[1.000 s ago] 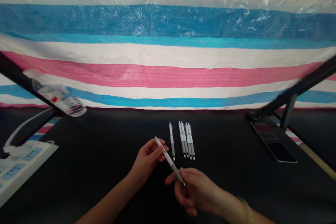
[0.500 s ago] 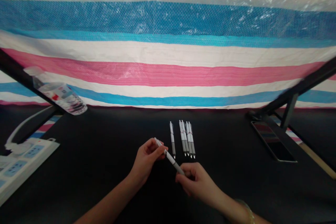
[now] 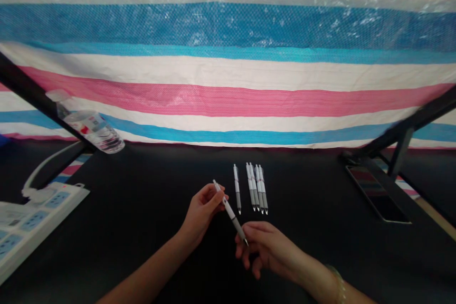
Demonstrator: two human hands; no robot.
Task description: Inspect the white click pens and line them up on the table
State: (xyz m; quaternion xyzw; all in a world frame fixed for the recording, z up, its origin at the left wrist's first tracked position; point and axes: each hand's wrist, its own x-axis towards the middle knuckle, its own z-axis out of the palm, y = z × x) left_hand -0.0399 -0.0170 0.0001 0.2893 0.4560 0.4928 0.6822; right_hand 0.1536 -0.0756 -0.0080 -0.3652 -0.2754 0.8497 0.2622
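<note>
A white pen with a grey grip [image 3: 232, 214] slants down to the right, its silver tip lowest. My left hand [image 3: 204, 206] pinches its upper part between thumb and fingers. Beside the pen's tip is my right hand [image 3: 265, 247], its fingers apart and curled beneath the tip; whether they touch it is hard to tell. Just beyond my hands, a single pen [image 3: 237, 189] lies on the black table [image 3: 160, 171]. To its right, several matching pens [image 3: 256, 187] lie side by side, tips toward me.
A white power strip [image 3: 42, 218] with a plugged-in cable is at the left. Behind it a clear plastic bottle [image 3: 94, 128] leans near a black bar. A phone [image 3: 377, 194] lies at the right near another black support [image 3: 401, 152]. A striped sheet [image 3: 228, 99] hangs behind.
My right hand's fingers have opened off the pen's lower end, so its grip and tip now show. My left hand still holds the pen. The view has shifted slightly.
</note>
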